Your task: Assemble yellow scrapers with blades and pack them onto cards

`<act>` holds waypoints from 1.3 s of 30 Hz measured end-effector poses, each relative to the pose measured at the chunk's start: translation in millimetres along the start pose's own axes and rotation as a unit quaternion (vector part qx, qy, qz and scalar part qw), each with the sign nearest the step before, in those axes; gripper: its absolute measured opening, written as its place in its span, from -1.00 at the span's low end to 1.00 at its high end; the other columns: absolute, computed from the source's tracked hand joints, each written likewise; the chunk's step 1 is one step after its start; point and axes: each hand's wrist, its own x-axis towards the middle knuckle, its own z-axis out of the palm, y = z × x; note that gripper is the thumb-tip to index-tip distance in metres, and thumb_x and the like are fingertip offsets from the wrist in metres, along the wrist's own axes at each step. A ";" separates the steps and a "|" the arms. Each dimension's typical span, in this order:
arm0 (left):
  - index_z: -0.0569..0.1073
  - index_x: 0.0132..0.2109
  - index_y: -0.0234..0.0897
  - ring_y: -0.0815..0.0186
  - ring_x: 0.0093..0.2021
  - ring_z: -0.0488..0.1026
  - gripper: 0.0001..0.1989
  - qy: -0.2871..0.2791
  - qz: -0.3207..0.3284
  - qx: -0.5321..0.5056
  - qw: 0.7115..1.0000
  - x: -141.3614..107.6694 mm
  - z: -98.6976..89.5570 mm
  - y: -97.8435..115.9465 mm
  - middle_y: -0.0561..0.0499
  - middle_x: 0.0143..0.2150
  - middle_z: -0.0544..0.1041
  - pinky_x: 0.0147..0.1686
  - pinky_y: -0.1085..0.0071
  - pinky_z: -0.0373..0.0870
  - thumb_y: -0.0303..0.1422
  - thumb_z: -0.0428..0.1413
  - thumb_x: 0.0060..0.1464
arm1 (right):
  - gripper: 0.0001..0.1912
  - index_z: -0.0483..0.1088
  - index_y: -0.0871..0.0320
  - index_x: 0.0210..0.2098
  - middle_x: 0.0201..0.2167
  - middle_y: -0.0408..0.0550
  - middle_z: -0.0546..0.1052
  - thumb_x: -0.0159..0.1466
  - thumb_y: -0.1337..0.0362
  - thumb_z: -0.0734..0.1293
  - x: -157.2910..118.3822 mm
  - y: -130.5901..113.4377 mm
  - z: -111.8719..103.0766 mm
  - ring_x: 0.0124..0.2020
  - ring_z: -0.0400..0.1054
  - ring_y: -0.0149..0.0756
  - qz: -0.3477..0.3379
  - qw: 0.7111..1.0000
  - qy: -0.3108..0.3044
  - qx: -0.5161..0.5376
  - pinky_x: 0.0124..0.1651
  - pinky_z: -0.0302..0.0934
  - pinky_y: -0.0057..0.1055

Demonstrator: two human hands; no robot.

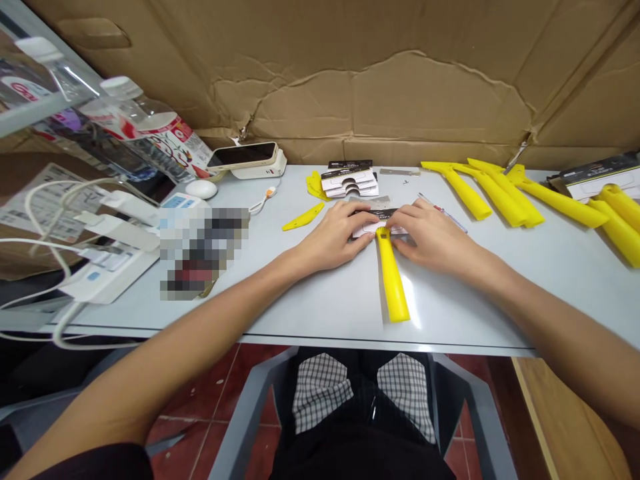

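left hand: pinching left end of black-and-white printed card | right hand: fingers bent at its right end, grip unclear | yellow tapered plastic handle: between hands, on pale-grey tabletop

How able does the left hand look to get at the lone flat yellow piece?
Probably yes: the lone flat yellow piece lies uncovered on the table, beside the left hand, with nothing visible between.

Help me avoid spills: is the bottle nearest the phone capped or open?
Capped: the bottle has a white cap on its neck.
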 end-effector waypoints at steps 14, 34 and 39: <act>0.53 0.29 -0.41 -0.11 0.40 0.44 -0.57 0.008 -0.071 0.153 0.986 -42.4 -17.6 40.7 -0.37 0.36 0.51 0.44 -0.15 0.38 -0.36 -0.09 0.50 | -0.72 0.61 0.21 -0.08 -0.13 0.18 0.61 0.49 0.30 0.25 -19.4 -13.1 0.9 -0.02 0.44 0.08 0.030 0.990 0.140 0.014 0.07 0.37 -0.01; 0.13 0.60 -0.55 -0.17 0.71 -0.09 -0.29 -0.067 -0.186 0.133 0.971 -65.3 20.6 50.7 -0.44 0.69 0.03 0.64 -0.19 -0.18 -0.20 -0.19 0.50 | -0.19 0.19 0.67 0.50 0.59 0.53 0.16 0.51 0.10 0.06 -52.8 -34.8 38.4 0.65 -0.02 0.26 0.175 0.984 0.007 -0.014 0.67 -0.14 0.07; 0.01 0.66 -0.45 -0.10 0.73 -0.17 -0.24 -0.084 -0.200 0.126 0.968 -61.8 18.4 52.4 -0.35 0.72 -0.03 0.65 -0.16 -0.28 -0.14 -0.20 0.49 | -0.13 0.10 0.63 0.55 0.64 0.49 0.04 0.53 0.02 -0.01 -51.8 -35.1 38.3 0.69 -0.13 0.21 0.184 0.982 -0.036 -0.032 0.68 -0.23 0.07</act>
